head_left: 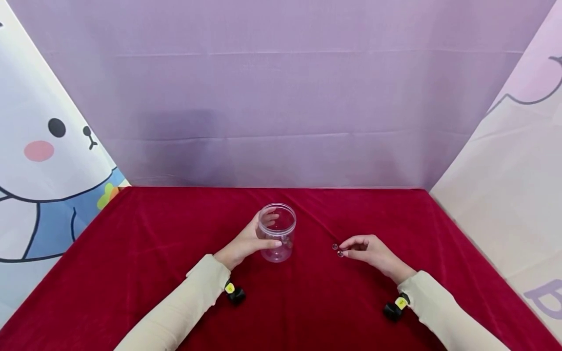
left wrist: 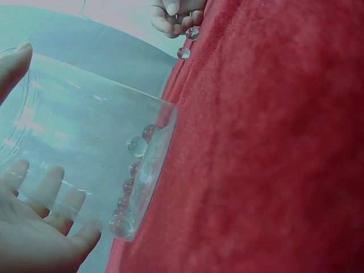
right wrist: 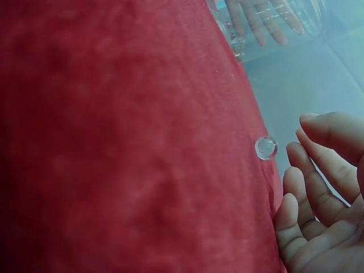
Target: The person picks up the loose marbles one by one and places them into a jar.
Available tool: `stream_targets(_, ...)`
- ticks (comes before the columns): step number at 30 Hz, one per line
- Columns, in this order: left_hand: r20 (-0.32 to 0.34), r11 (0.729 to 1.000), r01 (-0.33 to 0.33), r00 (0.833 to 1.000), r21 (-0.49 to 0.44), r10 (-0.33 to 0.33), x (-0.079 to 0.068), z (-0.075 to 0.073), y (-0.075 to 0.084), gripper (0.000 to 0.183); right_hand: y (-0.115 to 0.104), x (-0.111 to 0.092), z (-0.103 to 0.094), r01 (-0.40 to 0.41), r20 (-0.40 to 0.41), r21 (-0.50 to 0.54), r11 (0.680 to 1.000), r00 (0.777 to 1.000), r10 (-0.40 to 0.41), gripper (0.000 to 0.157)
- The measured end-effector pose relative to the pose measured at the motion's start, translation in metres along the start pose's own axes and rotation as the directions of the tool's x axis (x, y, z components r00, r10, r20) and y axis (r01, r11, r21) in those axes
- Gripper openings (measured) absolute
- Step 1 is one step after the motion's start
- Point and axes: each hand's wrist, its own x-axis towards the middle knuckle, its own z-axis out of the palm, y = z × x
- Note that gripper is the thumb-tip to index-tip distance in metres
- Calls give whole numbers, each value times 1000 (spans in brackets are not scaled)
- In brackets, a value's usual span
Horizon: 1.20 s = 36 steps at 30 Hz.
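My left hand (head_left: 250,241) grips a clear plastic jar (head_left: 277,248) around its side, thumb in front and fingers behind. The jar has no lid on and stands a little tilted over the red cloth. Several clear glass marbles (left wrist: 136,146) lie on its bottom in the left wrist view. To the right, my right hand (head_left: 371,251) hovers low by two loose clear marbles, one (head_left: 334,246) slightly farther off, the other (head_left: 340,253) right at the thumb tip. In the right wrist view a gap separates the bent fingers from one marble (right wrist: 266,148).
Red velvet cloth (head_left: 145,278) covers the table. A purple curtain (head_left: 281,97) hangs behind its far edge, with printed cartoon panels at the left (head_left: 66,195) and right (head_left: 518,195). Small black cameras sit at both wrists.
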Motion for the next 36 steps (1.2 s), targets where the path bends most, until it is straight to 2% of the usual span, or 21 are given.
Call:
stream_targets(18,14,1000,-2,1000,-13,2,-2,0,3,85,5,0,4,-22,-60,-14,1000,998,22,28)
stream_targets(36,10,1000,-2,1000,-11,2,-1,1,3,83,4,3,12,-39,-71,-114,993,997,30,26)
